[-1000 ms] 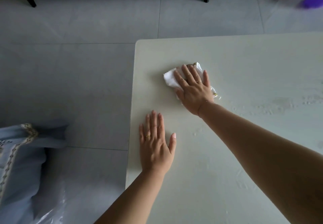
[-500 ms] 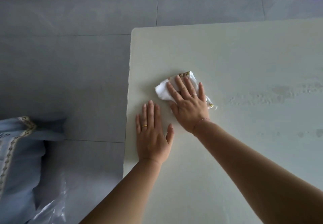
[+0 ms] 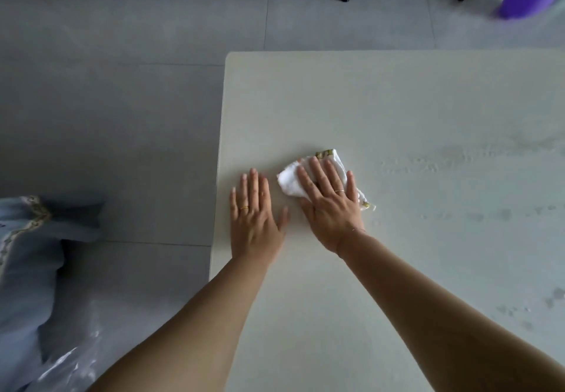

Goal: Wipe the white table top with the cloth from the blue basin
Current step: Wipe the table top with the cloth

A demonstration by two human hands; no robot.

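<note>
The fingers [image 3: 318, 174] of the right hand [image 3: 331, 211] lie straight and a little spread, flat on the small white folded cloth with a yellowish patterned hem [image 3: 290, 182]. They do not pinch it; they press it down, I think so that the whole palm pushes the fabric against the surface and it can slide without bunching. The cloth shows on the far and left side of these fingers and at the right of the palm. It lies near the left edge of the smooth white counter [image 3: 397, 110].

The fingers [image 3: 253, 184] of the left hand [image 3: 255, 217] are also straight and close together, with the thumb apart, and they hold nothing. This hand rests flat on the counter just beside the cloth, on its left, probably to support the body while the person leans forward.

To the right, faint damp streaks [image 3: 452, 154] show on the counter, so that part seems wiped already, while the far part looks dry. The blue basin is not in view. Left of the counter is the grey tiled floor [image 3: 122, 116], with a pale blue fabric with an embroidered border [image 3: 24, 254] at the near left.
</note>
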